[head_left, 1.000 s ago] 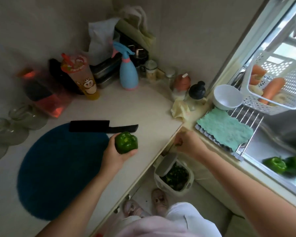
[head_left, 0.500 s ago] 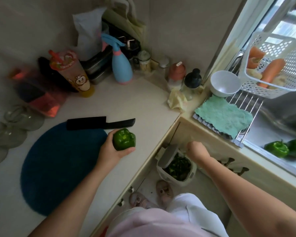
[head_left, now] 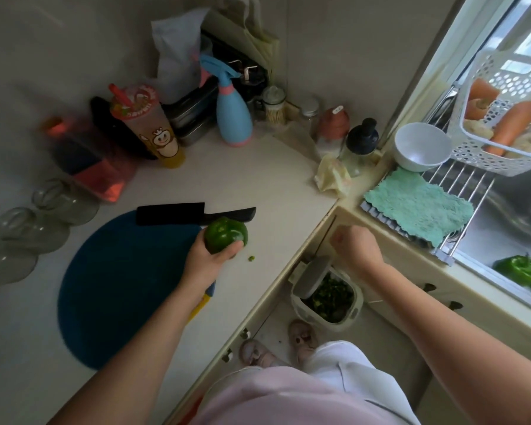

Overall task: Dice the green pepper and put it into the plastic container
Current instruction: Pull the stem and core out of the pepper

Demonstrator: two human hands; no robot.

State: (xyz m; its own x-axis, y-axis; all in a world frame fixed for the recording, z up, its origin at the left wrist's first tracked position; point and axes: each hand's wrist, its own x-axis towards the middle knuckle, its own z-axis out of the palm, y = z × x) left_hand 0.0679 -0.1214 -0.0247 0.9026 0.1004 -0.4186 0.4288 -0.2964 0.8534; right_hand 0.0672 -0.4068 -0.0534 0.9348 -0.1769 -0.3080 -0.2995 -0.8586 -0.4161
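Note:
My left hand (head_left: 207,262) grips a whole green pepper (head_left: 226,234) just above the counter, at the right edge of a round blue cutting mat (head_left: 120,286). A black knife (head_left: 172,213) lies flat at the mat's far edge, right behind the pepper. My right hand (head_left: 357,250) hovers off the counter's corner with its fingers curled, nothing visible in it. Below it, on the floor, stands a small white bin (head_left: 301,305) with its lid up and green scraps inside. A tiny green bit (head_left: 251,258) lies on the counter beside the pepper.
A blurred red translucent container (head_left: 86,161), a cartoon cup (head_left: 154,130), a blue spray bottle (head_left: 233,118) and jars crowd the back of the counter. Glass jars (head_left: 28,228) line the left. At the right: white bowl (head_left: 420,145), green cloth (head_left: 417,207), carrot basket (head_left: 472,161), more peppers (head_left: 518,269) in the sink.
My right hand went from the counter's edge down over the floor bin and has come back up towards the corner. The left hand keeps the pepper in much the same place.

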